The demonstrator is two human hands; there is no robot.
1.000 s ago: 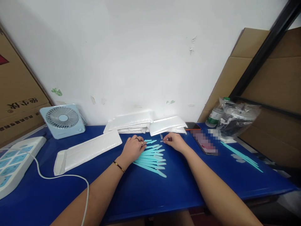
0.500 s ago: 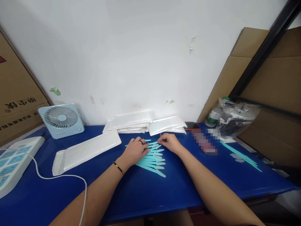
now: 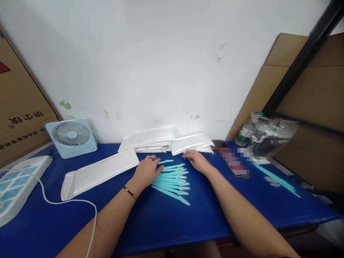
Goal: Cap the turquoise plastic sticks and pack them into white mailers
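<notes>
Several thin turquoise sticks with pale translucent tips (image 3: 172, 185) lie fanned out on the blue table (image 3: 161, 222). My left hand (image 3: 147, 170) rests at the upper left end of the fan, its fingers bent over the sticks' left ends; whether it grips one is hidden. One turquoise stick (image 3: 167, 161) lies at the top of the fan, beside the left fingertips. To the right of the tips, my right hand (image 3: 197, 160) has its thumb and index finger together on a small pale piece too small to name, just in front of the white padded envelopes (image 3: 190, 143).
A padded envelope (image 3: 100, 173) lies at left, near a fan (image 3: 72, 138), a power strip (image 3: 21, 186) and a white cable. At right are phones (image 3: 232, 165), a bottle (image 3: 244, 134), a plastic bag (image 3: 271, 138) and more turquoise sticks (image 3: 276, 179). Cardboard stands on both sides.
My left hand has moved left, uncovering more of the sticks. My right hand has shifted slightly up and right, away from the stick tips. The upper sticks are spread a little differently.
</notes>
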